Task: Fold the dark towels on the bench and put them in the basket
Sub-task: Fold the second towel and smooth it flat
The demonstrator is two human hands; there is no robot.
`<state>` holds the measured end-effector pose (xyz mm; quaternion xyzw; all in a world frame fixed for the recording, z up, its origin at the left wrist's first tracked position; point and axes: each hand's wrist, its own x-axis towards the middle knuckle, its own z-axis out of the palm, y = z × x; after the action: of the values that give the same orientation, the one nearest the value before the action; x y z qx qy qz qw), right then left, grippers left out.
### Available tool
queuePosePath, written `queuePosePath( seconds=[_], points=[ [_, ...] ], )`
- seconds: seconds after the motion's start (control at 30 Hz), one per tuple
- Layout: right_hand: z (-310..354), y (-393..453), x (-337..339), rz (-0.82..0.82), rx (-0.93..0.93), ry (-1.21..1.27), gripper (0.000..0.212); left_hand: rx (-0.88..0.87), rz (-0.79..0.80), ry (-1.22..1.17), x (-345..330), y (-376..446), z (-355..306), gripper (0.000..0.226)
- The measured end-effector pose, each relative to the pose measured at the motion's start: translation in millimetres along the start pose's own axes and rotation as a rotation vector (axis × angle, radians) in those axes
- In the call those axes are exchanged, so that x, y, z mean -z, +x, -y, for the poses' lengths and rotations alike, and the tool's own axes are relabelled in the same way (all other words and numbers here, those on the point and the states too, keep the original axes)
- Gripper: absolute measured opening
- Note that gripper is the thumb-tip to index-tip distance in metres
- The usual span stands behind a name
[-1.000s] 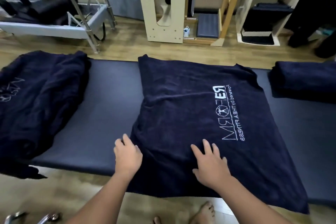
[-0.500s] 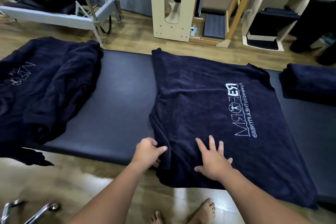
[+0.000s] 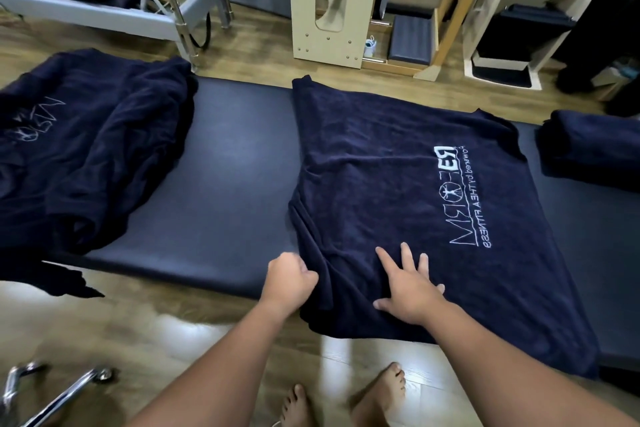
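Head view: left hand point(image 3: 290, 279) grip clenched on towel point(image 3: 398, 191) edge; right hand point(image 3: 408, 284) flat, fingers spread.

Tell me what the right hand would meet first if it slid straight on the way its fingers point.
The right hand lies flat on the spread dark towel, fingers pointing away from the person. Sliding on, it would probably cross bare towel, passing left of the white printed logo, though depth is uncertain.
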<state>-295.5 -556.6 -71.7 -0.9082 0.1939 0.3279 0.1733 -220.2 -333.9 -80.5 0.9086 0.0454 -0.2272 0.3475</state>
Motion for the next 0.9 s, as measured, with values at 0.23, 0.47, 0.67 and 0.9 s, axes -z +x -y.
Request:
queuePosePath(
  seconds=[0.23,0.47,0.67,0.9],
  points=[
    [0,-3,2,-0.005,-0.001,0.000,0.107,0.050,-0.241,0.010,46,6,18,0.027],
    [3,-6,3,-0.039,-0.037,-0.004,0.108,0.081,-0.339,0.121,123,26,65,0.023],
    [20,-9,-3,-0.079,-0.040,-0.065,0.108,-0.082,-0.068,0.200,95,7,71,0.026],
    [43,-27,-27,-0.190,0.215,-0.215,0.094,-0.321,-0.046,0.409,71,-16,118,0.091]
  ],
)
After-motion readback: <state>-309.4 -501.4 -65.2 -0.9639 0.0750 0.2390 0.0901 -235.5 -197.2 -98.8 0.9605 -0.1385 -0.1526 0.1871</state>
